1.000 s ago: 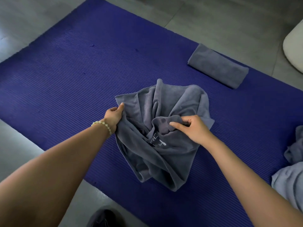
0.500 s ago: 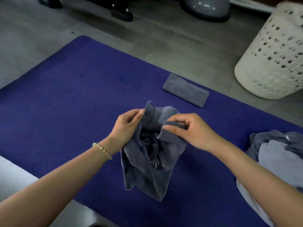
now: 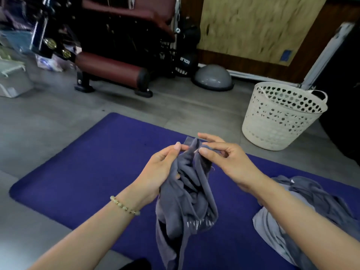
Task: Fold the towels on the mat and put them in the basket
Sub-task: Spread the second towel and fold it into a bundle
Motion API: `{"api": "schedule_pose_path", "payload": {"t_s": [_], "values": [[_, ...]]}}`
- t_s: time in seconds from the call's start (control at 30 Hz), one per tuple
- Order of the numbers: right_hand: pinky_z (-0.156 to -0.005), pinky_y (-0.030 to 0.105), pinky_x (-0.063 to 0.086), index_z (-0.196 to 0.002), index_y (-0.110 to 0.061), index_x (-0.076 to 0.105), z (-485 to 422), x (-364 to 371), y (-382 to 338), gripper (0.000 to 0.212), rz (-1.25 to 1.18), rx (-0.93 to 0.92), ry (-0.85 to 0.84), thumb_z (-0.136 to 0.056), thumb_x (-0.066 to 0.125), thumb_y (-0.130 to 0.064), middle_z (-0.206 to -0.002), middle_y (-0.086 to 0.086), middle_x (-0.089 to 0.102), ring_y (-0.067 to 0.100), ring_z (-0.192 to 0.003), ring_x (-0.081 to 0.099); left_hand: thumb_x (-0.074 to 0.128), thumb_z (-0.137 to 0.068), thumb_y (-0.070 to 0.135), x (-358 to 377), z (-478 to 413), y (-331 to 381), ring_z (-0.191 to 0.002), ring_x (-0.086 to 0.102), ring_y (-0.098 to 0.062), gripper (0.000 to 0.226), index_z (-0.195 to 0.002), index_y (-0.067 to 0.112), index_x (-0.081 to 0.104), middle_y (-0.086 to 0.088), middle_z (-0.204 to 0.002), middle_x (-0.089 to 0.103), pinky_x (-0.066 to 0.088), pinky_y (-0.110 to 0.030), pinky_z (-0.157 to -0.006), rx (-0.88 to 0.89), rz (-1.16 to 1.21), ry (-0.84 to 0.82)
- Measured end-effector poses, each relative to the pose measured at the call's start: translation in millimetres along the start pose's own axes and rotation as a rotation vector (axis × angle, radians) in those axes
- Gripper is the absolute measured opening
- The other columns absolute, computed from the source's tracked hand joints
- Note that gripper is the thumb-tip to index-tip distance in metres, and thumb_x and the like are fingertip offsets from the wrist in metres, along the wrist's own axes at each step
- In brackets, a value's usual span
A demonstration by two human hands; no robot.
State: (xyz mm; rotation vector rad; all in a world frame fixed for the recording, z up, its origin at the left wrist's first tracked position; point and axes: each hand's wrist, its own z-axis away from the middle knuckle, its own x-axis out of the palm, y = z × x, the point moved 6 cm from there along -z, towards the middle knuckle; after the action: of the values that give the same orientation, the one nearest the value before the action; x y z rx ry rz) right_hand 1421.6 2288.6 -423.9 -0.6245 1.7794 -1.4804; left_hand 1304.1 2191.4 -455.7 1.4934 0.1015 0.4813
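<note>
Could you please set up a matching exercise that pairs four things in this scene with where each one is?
Things:
1. dark grey towel
2. white perforated basket
3. heap of unfolded towels
4. bead bracelet

Places:
A. on the left wrist
B. standing on the floor, beyond the purple mat
C. lying on the mat's right side
D. held up, pinched by the left hand and right hand

Pairs: 1-D, 2-B, 3-C, 4-A

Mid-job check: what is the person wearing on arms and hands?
No gloves, no sleeves in view: both forearms are bare. At the wrist of the left hand sits a bracelet of pale round beads with small gold spacers. The right hand and wrist carry nothing; no rings show.
</note>
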Motion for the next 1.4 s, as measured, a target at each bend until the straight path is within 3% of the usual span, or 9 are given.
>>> {"api": "schedule_pose_path", "payload": {"t_s": [0.13,0.23,0.4,0.7,0.87,1.0,1.17,1.3,1.4], "values": [[-0.102,0.032,0.043,-0.104,-0.013,0.073,31,16,-16,0.038,-0.080,0.097,-0.075,-0.080,0.061,-0.039,-0.112,-0.004,0.071,0.008,-0.108,0.064,0.039,-0.100,0.030,20,41,36,-0.039,0.050,-0.003,0.030,-0.090,0.014,0.062,0.006,-0.053,0.062,0.041,-0.014,-0.043,0.054,-0.068,-0.041],[-0.080,0.018,0.044,-0.096,-0.012,0.074,50,17,-27,0.030,-0.156,0.042,0.032,-0.082,0.060,-0.034,-0.088,-0.009,0.074,-0.003,-0.075,0.064,0.042,-0.098,0.035,24,60,49,-0.044,0.052,-0.005,0.028,-0.097,0.019,0.065,-0.001,-0.061,0.061,0.042,-0.017,-0.049,0.106,-0.176,-0.015],[-0.075,0.016,0.049,-0.088,-0.015,0.075,70,22,-42,0.016,-0.235,-0.073,0.125,-0.090,0.060,-0.020,-0.090,-0.001,0.075,0.006,-0.087,0.068,0.057,-0.077,0.054,31,83,49,-0.080,0.070,-0.014,0.044,-0.093,0.016,0.071,-0.003,-0.086,0.073,0.053,-0.020,-0.068,0.163,-0.329,-0.006],[-0.070,0.016,0.052,-0.084,-0.013,0.071,76,22,-43,0.004,-0.287,-0.107,0.227,-0.085,0.068,-0.012,-0.080,-0.003,0.074,0.005,-0.078,0.067,0.070,-0.084,0.028,39,91,44,-0.073,0.067,-0.016,0.018,-0.085,0.010,0.072,-0.008,-0.081,0.072,0.054,-0.028,-0.070,0.284,-0.412,0.067],[-0.074,0.022,0.054,-0.107,-0.016,0.064,74,18,-31,0.023,-0.285,-0.004,0.065,-0.085,0.065,-0.021,-0.096,0.015,0.073,0.015,-0.084,0.069,0.071,-0.083,0.029,36,88,37,-0.072,0.067,-0.012,0.013,-0.082,0.016,0.073,-0.004,-0.079,0.072,0.053,-0.022,-0.069,0.277,-0.442,0.032],[-0.075,0.013,0.050,-0.094,-0.012,0.071,77,15,-21,0.011,-0.109,0.020,-0.046,-0.091,0.061,-0.015,-0.089,-0.002,0.075,0.006,-0.086,0.070,0.069,-0.083,0.033,30,86,31,-0.068,0.063,-0.009,0.019,-0.079,0.014,0.068,-0.004,-0.075,0.068,0.051,-0.019,-0.066,0.272,-0.472,0.042],[-0.074,0.015,0.051,-0.089,-0.012,0.071,77,1,-7,0.012,-0.109,-0.029,0.147,-0.092,0.060,-0.015,-0.081,-0.004,0.073,0.004,-0.078,0.066,0.039,-0.085,0.062,-1,79,27,-0.053,0.048,-0.009,0.050,-0.069,0.015,0.050,-0.003,-0.060,0.051,0.041,-0.020,-0.054,0.251,-0.517,0.281],[-0.068,0.012,0.050,-0.083,-0.017,0.067,80,-41,9,0.012,-0.175,0.023,0.403,-0.092,0.060,-0.015,-0.070,-0.013,0.069,-0.001,-0.070,0.061,0.030,-0.096,0.058,-58,70,27,-0.071,0.064,-0.017,0.059,-0.079,0.011,0.061,-0.005,-0.080,0.071,0.049,-0.031,-0.070,0.210,-0.288,0.537],[-0.072,0.013,0.050,-0.084,-0.016,0.067,89,-89,22,0.010,-0.227,0.056,0.600,-0.091,0.061,-0.018,-0.081,-0.003,0.066,0.008,-0.081,0.058,0.026,-0.098,0.057,-103,71,32,-0.069,0.050,-0.015,0.060,-0.072,0.011,0.056,-0.001,-0.077,0.059,0.038,-0.027,-0.064,0.207,-0.306,0.728]]}}
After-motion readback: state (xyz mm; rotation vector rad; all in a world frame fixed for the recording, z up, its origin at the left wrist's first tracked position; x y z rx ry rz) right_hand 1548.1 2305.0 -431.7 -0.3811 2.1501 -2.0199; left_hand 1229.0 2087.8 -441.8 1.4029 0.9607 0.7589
